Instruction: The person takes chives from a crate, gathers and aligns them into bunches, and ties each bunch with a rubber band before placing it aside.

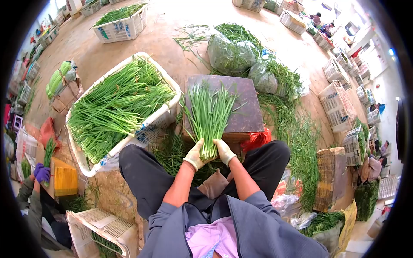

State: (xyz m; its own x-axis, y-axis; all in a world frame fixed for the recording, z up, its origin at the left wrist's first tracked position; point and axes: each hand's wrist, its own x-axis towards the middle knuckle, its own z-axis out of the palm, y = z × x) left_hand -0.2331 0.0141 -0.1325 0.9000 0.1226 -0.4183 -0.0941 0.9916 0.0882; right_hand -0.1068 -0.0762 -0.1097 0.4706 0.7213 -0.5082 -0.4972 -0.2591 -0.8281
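Observation:
Between my two hands is a bunch of garlic chives (pixel 209 109), its pale stem ends toward me and its green leaves fanned out over a dark-topped wooden block (pixel 247 103). My left hand (pixel 195 155), in a cream glove, presses the stems from the left. On the other side, my right hand (pixel 224 152), gloved alike, closes round them. Both palms are partly hidden by the stems. A white plastic crate (pixel 175 99) heaped with more chives stands left of the block. Red ties (pixel 258 139) hang at the block's right front corner.
Plastic bags of greens (pixel 232 53) sit behind the block, and loose leaves (pixel 303 159) cover the floor on the right. At far left, a co-worker's purple-gloved hands (pixel 42 173) hold a bunch. Another white crate (pixel 103 223) lies at lower left.

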